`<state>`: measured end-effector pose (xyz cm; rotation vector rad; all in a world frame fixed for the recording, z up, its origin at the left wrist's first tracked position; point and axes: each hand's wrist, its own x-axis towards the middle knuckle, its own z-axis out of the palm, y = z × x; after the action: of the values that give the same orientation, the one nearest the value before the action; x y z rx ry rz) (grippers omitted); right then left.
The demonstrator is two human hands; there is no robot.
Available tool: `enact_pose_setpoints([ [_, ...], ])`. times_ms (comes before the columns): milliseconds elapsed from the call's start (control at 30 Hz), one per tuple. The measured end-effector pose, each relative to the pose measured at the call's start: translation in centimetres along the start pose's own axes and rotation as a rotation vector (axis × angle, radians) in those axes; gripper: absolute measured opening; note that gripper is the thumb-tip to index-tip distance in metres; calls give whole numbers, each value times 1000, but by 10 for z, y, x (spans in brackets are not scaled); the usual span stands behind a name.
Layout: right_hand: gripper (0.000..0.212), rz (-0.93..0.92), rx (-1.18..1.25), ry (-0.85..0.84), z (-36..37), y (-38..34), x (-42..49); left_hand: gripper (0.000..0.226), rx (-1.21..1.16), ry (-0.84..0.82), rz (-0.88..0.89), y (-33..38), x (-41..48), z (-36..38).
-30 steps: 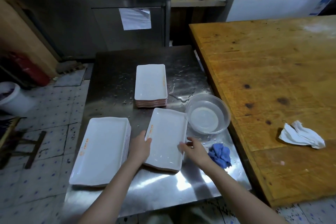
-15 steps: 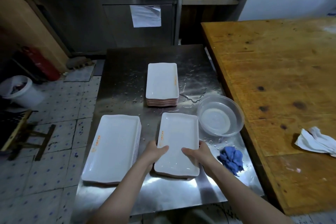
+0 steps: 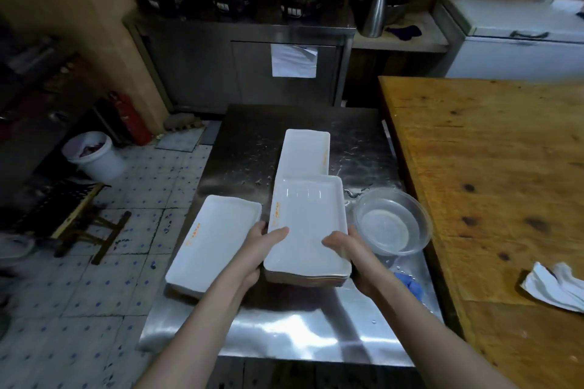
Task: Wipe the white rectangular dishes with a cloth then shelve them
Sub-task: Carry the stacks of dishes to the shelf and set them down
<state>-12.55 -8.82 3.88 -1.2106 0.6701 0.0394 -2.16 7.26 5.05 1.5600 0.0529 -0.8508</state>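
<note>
Taking the held dishes as the centre of the dial, a white bucket (image 3: 94, 155) stands on the tiled floor at ten o'clock, with a wooden stool (image 3: 88, 224) at nine. On the steel table (image 3: 284, 335), just beside the left hand at eight o'clock, lies a stack of white rectangular dishes (image 3: 215, 240). The left hand (image 3: 259, 246) grips the left edge of a second, held stack (image 3: 308, 224), thumb laid across the top dish and fingers curled underneath. This stack appears raised off the table with a shadow below it, and it hides the near end of a far stack (image 3: 305, 150) at twelve o'clock. The right hand (image 3: 350, 249) grips the held stack's right edge in the same way, thumb on top and fingers wrapped round the side. At three o'clock, just beside that hand, a clear bowl (image 3: 392, 191) of water sits on the wet steel. A blue cloth (image 3: 409, 286) lies at five o'clock, partly covered by the right forearm. Farther right is a wooden table (image 3: 489, 167) with a crumpled white rag (image 3: 556, 286) at four o'clock.
</note>
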Motion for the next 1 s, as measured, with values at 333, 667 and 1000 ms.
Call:
enact_pose_setpoints([
  [333, 64, -157, 44, -184, 47, -68, -16, 30, -203, 77, 120, 56, -54, -17],
  [667, 70, -302, -6, -403, 163, -109, -11, 69, -287, 160, 399, 104, -92, -119],
  [1000, 86, -312, -48, -487, 392, -92, 4, 58, -354, 178, 494, 130, -118, -337],
])
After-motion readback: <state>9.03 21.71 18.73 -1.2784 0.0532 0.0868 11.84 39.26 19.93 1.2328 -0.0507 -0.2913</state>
